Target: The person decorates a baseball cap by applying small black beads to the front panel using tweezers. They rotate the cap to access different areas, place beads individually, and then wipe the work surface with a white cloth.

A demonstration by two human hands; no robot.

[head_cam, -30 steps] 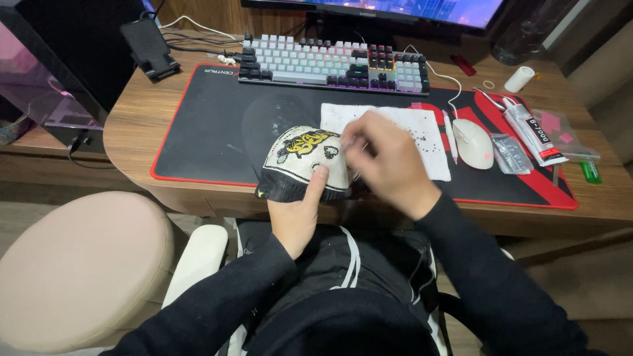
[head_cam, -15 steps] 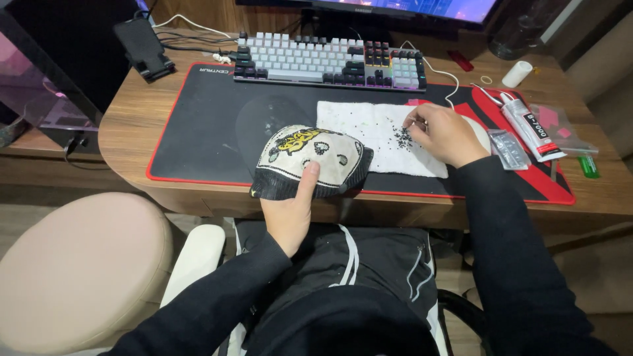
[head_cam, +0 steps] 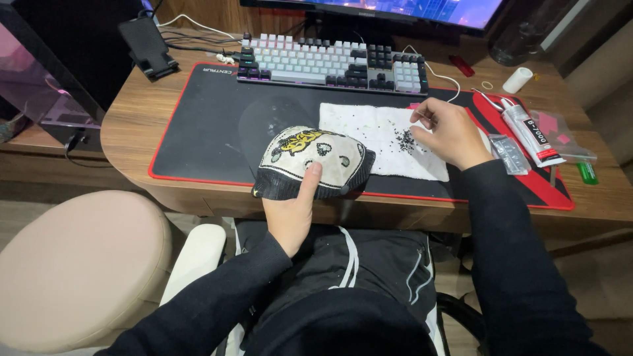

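1. Wooden desk [head_cam: 132, 125] seen from the head camera, covered by a black desk mat with red edge [head_cam: 211, 118]. At the back we have a keyboard [head_cam: 330, 62], a phone on a stand [head_cam: 148, 46] at back left, and the lower edge of a monitor at the top of frame.

2. Our left hand [head_cam: 293, 211] grips the cap [head_cam: 310, 161] at the near edge of the mat: thumb on top of the crown, other fingers hidden underneath. Closed around the cap.

3. Our right hand [head_cam: 448, 132] is over the white cloth [head_cam: 379, 138], fingers pinched together near a scatter of small dark beads [head_cam: 403, 138]. Something thin seems to sit in the pinch, maybe a pick tool. Too small to confirm, and we cannot tell if a bead is on it.

4. Step in hand, as we judge it: picking one bead off the cloth. To do it well, we'd come in low and slow at a bead on the edge of the pile, so the rest don't scatter. Left hand should hold the cap steady with the decorated face up.

5. Cap orientation: crown up, yellow-and-black graphic facing the camera. Long axis runs roughly left-right along the desk edge, tilted slightly. Dark mesh side sits at lower left. The brim is not clearly visible, so we cannot tell its direction.

6. Right of the cloth: a glue tube [head_cam: 531, 132], a small clear bag [head_cam: 508, 153], and a white roll [head_cam: 517, 79] further back.
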